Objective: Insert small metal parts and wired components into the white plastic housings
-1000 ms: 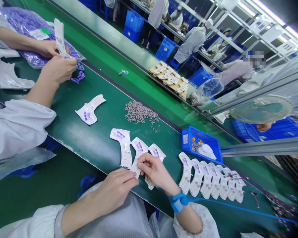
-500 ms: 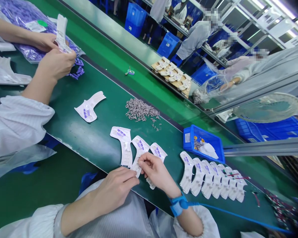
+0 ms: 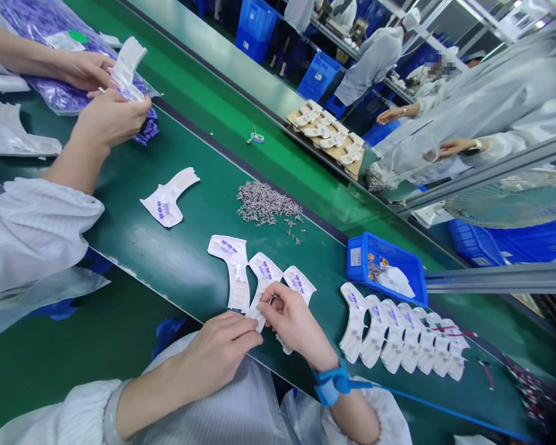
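Note:
In front of me lies a white curved plastic shell (image 3: 265, 269) with purple inserts at its upper end. My left hand (image 3: 229, 342) grips the shell's lower end, fingers together. My right hand (image 3: 291, 315), wearing a blue wrist strap (image 3: 332, 382), is closed in a pinch over the shell's lower half; whatever is between its fingertips is too small to make out. A similar shell (image 3: 230, 272) lies just left, and another shell (image 3: 299, 282) is partly covered by my right hand. Beyond them spreads a heap of small metal pieces (image 3: 266, 203).
A row of white shells (image 3: 375, 330) and a blue bin (image 3: 384, 290) lie to the right. At left, a co-worker's hands (image 3: 109, 120) hold a white shell near purple parts (image 3: 147, 128). One shell (image 3: 169, 201) lies between us. A cord runs right from my wrist strap.
My hands stay at the same shell with little visible movement. The co-worker at left has tilted the held shell. The camera view has shifted slightly, and a person across the line has moved an arm.

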### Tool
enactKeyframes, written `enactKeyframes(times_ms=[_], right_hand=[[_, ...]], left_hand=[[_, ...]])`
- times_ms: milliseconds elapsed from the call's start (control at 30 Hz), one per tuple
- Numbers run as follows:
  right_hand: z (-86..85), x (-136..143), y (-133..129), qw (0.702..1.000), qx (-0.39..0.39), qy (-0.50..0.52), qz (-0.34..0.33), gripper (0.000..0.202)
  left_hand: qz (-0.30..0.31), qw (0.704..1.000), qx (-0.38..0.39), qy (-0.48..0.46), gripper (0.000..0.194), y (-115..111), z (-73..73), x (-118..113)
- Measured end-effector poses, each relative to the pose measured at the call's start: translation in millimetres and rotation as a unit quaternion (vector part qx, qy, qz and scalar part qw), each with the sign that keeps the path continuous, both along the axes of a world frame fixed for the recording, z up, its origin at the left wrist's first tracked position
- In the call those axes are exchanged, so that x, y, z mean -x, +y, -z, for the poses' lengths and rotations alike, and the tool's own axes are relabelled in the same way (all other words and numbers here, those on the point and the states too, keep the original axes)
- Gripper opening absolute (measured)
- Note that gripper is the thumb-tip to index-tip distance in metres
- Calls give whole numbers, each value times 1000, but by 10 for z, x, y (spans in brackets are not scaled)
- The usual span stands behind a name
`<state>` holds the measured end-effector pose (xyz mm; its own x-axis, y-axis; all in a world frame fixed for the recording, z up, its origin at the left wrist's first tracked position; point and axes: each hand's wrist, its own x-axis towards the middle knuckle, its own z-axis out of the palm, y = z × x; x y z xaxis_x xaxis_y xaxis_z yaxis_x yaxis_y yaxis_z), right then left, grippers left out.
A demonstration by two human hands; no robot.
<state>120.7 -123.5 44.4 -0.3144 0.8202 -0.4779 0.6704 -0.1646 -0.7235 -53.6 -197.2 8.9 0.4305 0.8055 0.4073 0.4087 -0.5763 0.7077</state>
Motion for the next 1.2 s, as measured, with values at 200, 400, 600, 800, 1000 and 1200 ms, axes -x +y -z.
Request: enactKeyframes(times_ms=[200,400,600,800,1000,1200], right_hand=[[-242,66,35,984,-151,-44,-85,8],[-268,403,325,941,-267,-69,-196,15],[-208,664,519,908,-269,-208,-247,16],[-336,789,572,885,-247,-298,-260,26],[-374,808,511,873,-241,-320,-279,24],[-300,749,445,878,-237,-325,-260,25]], left_hand=[[-50,980,137,-135,21,53,-67,164],[-221,897,264,-277,13,430,-146,483],[-207,933,206,-212,26,1193,-220,637],[-229,962,114,-98,23,1346,-65,770],[-187,980,73,-10,17,1137,95,765],[-172,983,62,-9,20,1098,99,687]])
